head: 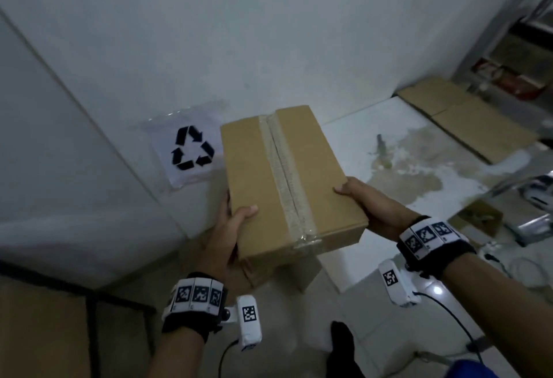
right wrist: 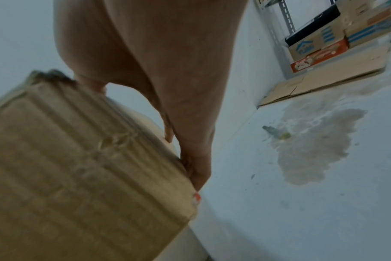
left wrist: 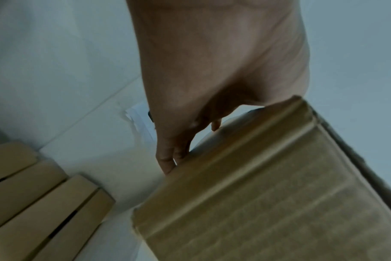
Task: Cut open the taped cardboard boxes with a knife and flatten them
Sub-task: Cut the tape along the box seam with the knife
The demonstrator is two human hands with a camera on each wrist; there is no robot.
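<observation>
box: sealed cardboard box (head: 287,180) held up off the floor, centre of head view, between both hands
tape: clear strip (head: 284,168) runs near-to-far down the top seam and over the near end; looks intact, no cut visible
left hand: left hand (head: 227,228) clamps the box's left near edge, thumb on top, fingers curled under; wrist view shows fingers (left wrist: 167,159) against the underside edge
right hand: right hand (head: 368,201) grips the right side, thumb on top face, fingers wrapped below the edge
knife: not in view anywhere; neither hand has one
done so far: flattened cardboard (head: 466,117) lies on the floor far right near the shelf rack (head: 508,57); more flat pieces (left wrist: 33,194) at left in the left wrist view. Judgement: some boxes already processed
left to do: this box is uncut and unflattened; needs setting down, knife fetched, tape slit, flaps folded flat
other: recycling sign (head: 191,150) taped to the wall left of the box; stain on floor (head: 419,162) to the right
progress: partway, this box at step zero
</observation>
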